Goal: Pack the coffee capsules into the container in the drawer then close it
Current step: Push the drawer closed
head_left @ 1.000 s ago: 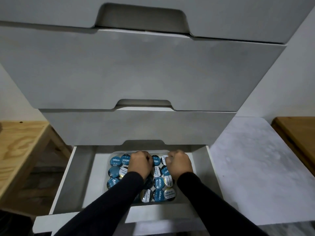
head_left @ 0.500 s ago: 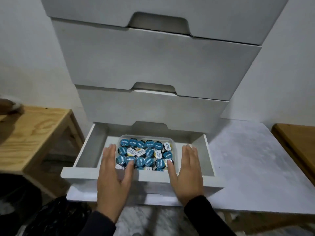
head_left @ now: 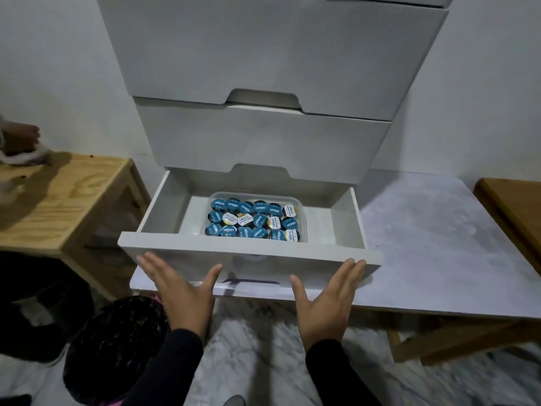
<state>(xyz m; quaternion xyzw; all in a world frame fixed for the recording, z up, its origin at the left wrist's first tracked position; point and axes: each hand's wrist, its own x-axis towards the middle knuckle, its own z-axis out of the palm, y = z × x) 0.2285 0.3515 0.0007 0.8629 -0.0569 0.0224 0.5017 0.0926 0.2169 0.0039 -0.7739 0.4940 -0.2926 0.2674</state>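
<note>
Head view: the bottom drawer (head_left: 251, 253) of the white cabinet (head_left: 263, 68) stands pulled out over a pale marbled desk (head_left: 439, 230), its front panel near the desk's front edge. Bare drawer floor shows to the left and right of the clear container (head_left: 303, 227), which sits toward the back of the drawer, a little right of centre, its long axis running parallel to the drawer front. The coffee capsules (head_left: 254, 219) fill it in rows, foil lids facing up, mostly blue with a few white and yellow.

The left hand (head_left: 181, 291) and right hand (head_left: 328, 297) are spread flat, fingers straight and splayed, well apart from each other, fingertips at the drawer's front panel; whether they press it cannot be told. Neither holds anything. A wooden side table (head_left: 58, 206) stands left of the cabinet.
</note>
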